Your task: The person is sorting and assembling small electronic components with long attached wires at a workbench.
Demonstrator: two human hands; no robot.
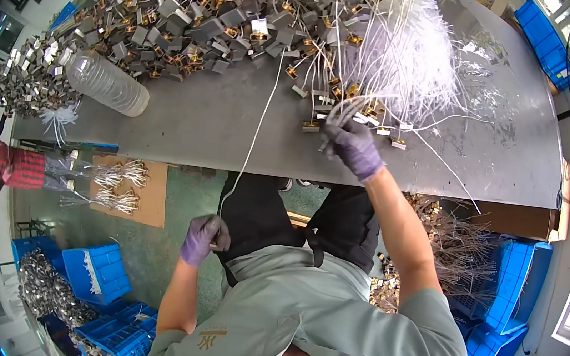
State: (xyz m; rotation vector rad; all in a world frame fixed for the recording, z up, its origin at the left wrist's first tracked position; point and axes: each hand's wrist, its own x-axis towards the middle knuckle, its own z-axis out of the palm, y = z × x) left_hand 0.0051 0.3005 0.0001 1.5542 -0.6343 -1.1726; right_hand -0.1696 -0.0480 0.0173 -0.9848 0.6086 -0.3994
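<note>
I have the grey worktable point(210, 119) ahead of me. Over its top, near the front edge, my right hand point(352, 146), gloved, reaches in at a cluster of small coil components point(397, 144); its fingers blur into pale strands, so I cannot tell whether they pinch anything. My left hand point(207, 235), also gloved, sits on the near side of the table, fingers curled closed on a thin white wire point(257, 130) that runs over the table's edge to the heap of grey coil blocks point(207, 27) on the table. A clear plastic bottle point(106, 84) lies toward the table's left end; white leads point(418, 69) fan across its right half.
</note>
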